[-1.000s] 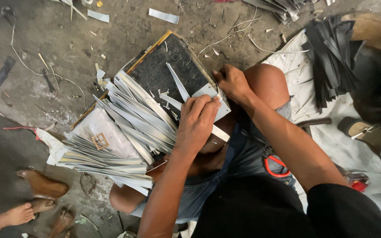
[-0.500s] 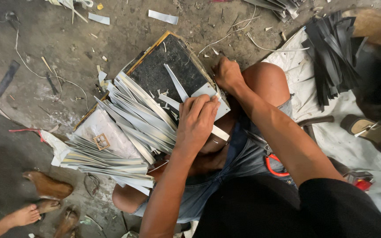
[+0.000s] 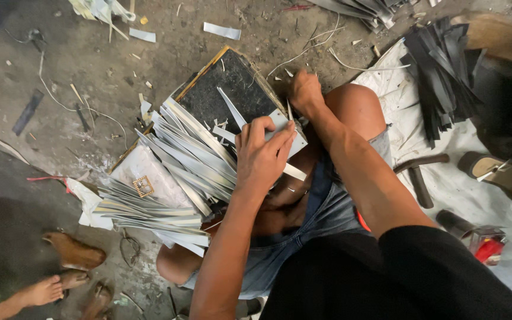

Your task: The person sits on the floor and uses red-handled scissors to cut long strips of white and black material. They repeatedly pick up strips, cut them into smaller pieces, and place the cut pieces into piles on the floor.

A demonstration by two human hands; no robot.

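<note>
Right hand (image 3: 305,93) shifted slightly up the dark rectangular board (image 3: 227,89), fingers apparently closed on a thin blade; left hand (image 3: 262,155) fingers clamped on flat grey metal strip (image 3: 280,127) atop board, beside fanned strip pile (image 3: 173,172).

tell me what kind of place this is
Probably an informal floor-level workshop for cutting sheet metal. The left hand presses a strip on a black slab, fanned metal strips lie beside it, and offcuts litter the bare concrete floor.
</note>
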